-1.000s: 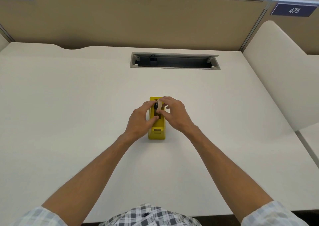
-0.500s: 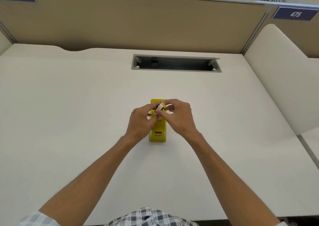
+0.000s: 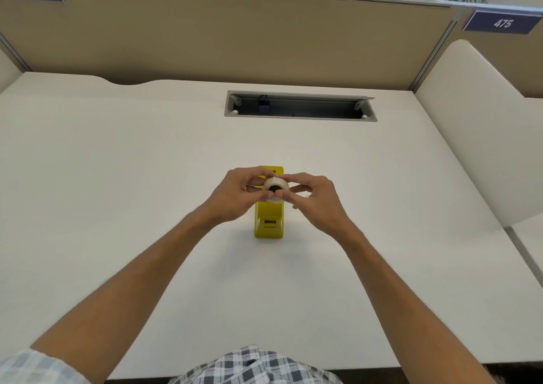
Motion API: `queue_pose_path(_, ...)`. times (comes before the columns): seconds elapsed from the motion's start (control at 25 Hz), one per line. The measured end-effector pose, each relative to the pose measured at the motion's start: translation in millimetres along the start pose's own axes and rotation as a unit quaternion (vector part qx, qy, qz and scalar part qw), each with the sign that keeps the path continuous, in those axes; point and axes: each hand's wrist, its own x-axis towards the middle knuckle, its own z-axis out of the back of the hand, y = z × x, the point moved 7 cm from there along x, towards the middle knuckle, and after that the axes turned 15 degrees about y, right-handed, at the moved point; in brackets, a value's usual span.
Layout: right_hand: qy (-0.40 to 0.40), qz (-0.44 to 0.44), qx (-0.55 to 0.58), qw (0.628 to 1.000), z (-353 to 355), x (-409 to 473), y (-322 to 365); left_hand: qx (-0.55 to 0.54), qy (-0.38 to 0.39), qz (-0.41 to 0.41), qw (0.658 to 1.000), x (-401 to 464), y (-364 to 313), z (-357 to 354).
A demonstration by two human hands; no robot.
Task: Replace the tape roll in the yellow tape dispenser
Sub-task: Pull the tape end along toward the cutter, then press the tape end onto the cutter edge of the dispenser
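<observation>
Tape roll: the tape roll (image 3: 275, 189) is held up above the yellow tape dispenser (image 3: 269, 222), out of its cradle, dark core facing the camera.
Hands: left hand (image 3: 235, 197) and right hand (image 3: 316, 200) both pinch the roll with curled fingers (image 3: 296, 189).
Dispenser: stands on the bench (image 3: 117, 178), directly under the hands.
Progress: roll is out — whether it is the old or the new one, I cannot tell; seating it on the dispenser and threading the tape remain, by my judgement.

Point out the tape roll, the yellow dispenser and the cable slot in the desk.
tape roll (image 3: 274, 189): head view, on the dark hub at its centre.
yellow dispenser (image 3: 269, 232): head view, on its near end below the hands.
cable slot (image 3: 299, 109): head view, on the dark opening inside its grey frame.
</observation>
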Motion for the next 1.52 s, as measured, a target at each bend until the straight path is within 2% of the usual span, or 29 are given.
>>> queue_pose_path(0.24,-0.013,-0.014,0.034,0.999,5.6,-1.2,-6.7,-0.001,0.059,0.048,0.997,3.8,1.3,-1.0)
queue_pose_path(0.4,0.011,-0.034,0.057,0.998,3.0,-1.1,-11.0,-0.06,0.089,0.07,0.992,0.6,6.1,-0.9)
queue_pose_path(0.52,0.027,-0.05,0.113,0.992,-0.3,-2.1,-13.9,-0.047,0.09,0.076,0.992,1.3,9.7,1.8)
queue_pose_path(0.6,0.006,-0.058,0.127,0.99,-0.2,-0.9,-17.0,-0.055,0.076,0.068,0.993,2.7,12.3,3.4)
queue_pose_path(0.68,-0.053,-0.067,0.109,0.99,3.2,0.5,-19.0,-0.038,0.018,0.055,0.998,3.3,15.4,10.2)
queue_pose_path(0.8,-0.147,-0.077,0.03,0.986,6.7,3.0,-18.6,0.07,-0.09,0.054,0.992,1.5,22.1,22.0)
queue_pose_path(0.88,-0.179,-0.076,-0.011,0.981,4.1,5.6,-15.7,0.129,-0.12,0.058,0.983,0.6,28.2,21.4)
queue_pose_path(1.12,-0.216,-0.063,-0.046,0.973,-15.2,16.1,-11.9,0.202,-0.101,0.041,0.973,4.8,40.9,9.3)
queue_pose_path(1.52,-0.236,-0.107,-0.133,0.957,-29.3,25.2,-15.9,0.222,-0.101,-0.005,0.97,13.3,32.7,6.6)
